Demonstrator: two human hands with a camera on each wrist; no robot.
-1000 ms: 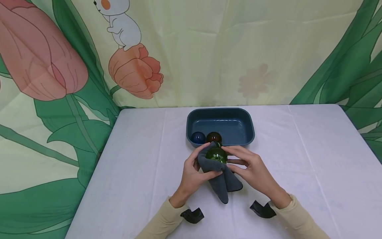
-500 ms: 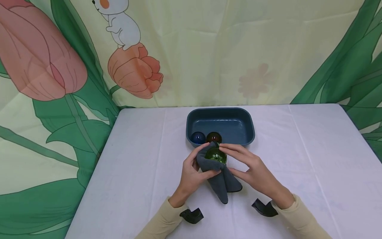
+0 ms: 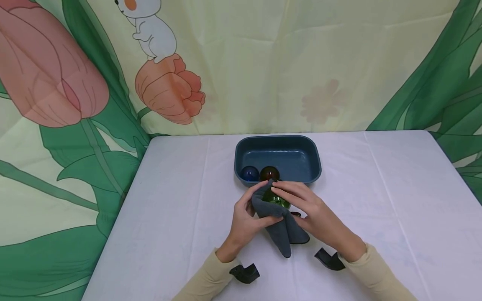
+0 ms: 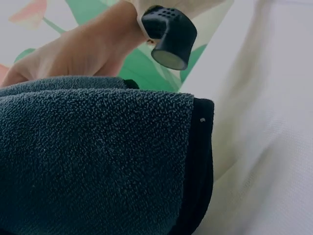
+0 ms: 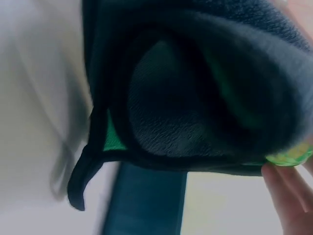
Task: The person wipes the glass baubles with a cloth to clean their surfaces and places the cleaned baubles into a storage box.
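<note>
A dark grey cloth point(image 3: 280, 234) with a dark edge hangs in folds from my left hand point(image 3: 244, 217), which grips it with the thumb in front and the fingers behind. Partly wrapped in it is a shiny green glass ball point(image 3: 276, 198). My right hand point(image 3: 314, 211) holds the ball from the right, its fingers over the top and its thumb low by the cloth. The ball shows only in part, at the right edge of the right wrist view. Folded cloth point(image 4: 98, 152) fills much of the left wrist view.
Just beyond the hands stands a dark blue rectangular tub point(image 3: 301, 161). A blue ball point(image 3: 250, 173) and a dark reddish-brown ball point(image 3: 270, 172) lie at its near left side. A white cloth point(image 3: 177, 200) covers the table, with a printed curtain point(image 3: 256, 67) behind.
My right hand's fingers have moved left over the top of the green ball, covering more of it. The left hand and cloth have shifted slightly right.
</note>
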